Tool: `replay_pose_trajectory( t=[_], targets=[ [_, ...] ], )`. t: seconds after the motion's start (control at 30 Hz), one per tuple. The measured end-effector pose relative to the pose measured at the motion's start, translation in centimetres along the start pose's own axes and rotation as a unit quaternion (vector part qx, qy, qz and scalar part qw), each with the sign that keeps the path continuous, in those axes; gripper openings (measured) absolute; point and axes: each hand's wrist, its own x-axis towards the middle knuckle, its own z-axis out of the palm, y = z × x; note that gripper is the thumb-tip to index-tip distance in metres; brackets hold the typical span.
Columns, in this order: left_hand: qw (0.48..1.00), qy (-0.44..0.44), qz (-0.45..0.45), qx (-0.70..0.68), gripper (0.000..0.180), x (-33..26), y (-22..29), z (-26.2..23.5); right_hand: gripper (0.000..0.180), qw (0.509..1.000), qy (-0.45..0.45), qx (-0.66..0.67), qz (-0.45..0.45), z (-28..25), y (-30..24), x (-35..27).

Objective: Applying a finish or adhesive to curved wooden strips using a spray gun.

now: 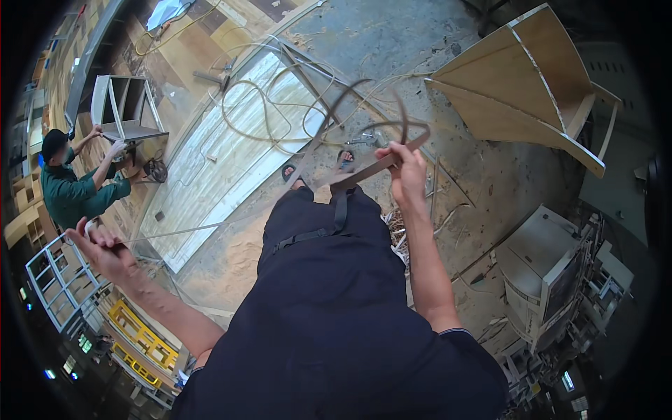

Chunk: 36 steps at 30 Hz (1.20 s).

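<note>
A long, thin, flexible brown strip (378,166) stretches in front of my body, from one hand to the other. My right hand (407,171) is closed round it, and loops of the strip, smeared by motion, curl up beyond my fist. Out to the far left, my left hand (105,248) pinches the strip's other stretch between partly curled fingers; something small and white shows at a fingertip. Between the hands the strip looks blurred and passes above my feet and dark trousers. A black strap (339,213) hangs at my waist, apart from both hands.
A pale wooden panel (210,189) lies on the floor with a looped yellowish hose (241,105) across it. A hammer (222,80) lies beyond. At left a person in green (77,185) crouches by a small cabinet (129,105). A large curved plywood piece (511,77) stands right.
</note>
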Motion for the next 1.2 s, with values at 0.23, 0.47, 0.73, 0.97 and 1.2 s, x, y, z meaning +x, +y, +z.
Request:
replay_pose_trajectory(
  t=[0.23,0.47,0.73,0.97,1.2],
  targets=[
    [0.984,-0.046,0.000,-0.172,0.048,4.4,0.4,-4.8,0.018,0.983,0.149,0.070,-0.084,-9.1,1.1,5.0],
    [0.986,0.104,0.086,-0.099,0.045,4.6,2.2,-5.6,0.017,0.968,0.176,0.006,-0.180,-4.4,1.2,1.7],
    [0.939,0.171,0.257,0.149,0.046,8.1,-1.7,-8.4,0.030,0.984,0.099,0.103,-0.109,1.3,2.0,-3.0],
    [0.947,0.021,0.281,0.155,0.083,10.1,-6.3,-4.4,0.042,0.990,-0.048,-0.134,0.004,11.6,12.1,-8.5],
    [0.893,-0.346,0.256,-0.129,0.083,0.6,-9.3,4.0,0.028,0.945,-0.176,-0.172,0.214,14.1,19.0,-12.3]
  ],
)
